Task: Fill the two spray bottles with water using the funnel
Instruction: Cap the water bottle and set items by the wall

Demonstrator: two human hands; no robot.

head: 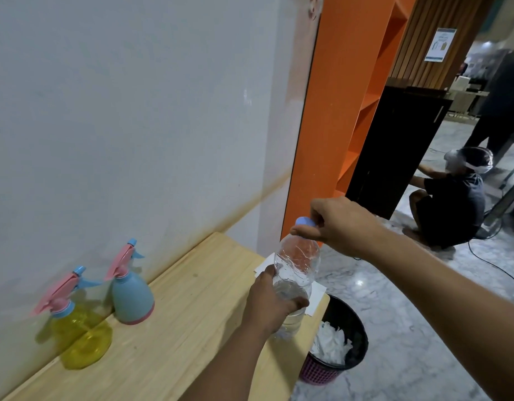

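Observation:
A clear plastic water bottle stands at the right end of the wooden table, partly filled with water. My left hand is wrapped around its lower body. My right hand pinches its light blue cap from above. Two spray bottles stand by the wall at the left: a yellow see-through one and a light blue one, both with pink trigger heads screwed on. No funnel is visible.
A white sheet of paper lies under the water bottle at the table's right edge. Beside the table on the marble floor stands a black-lined bin with crumpled tissue. An orange shelf rises behind. A person crouches at the right.

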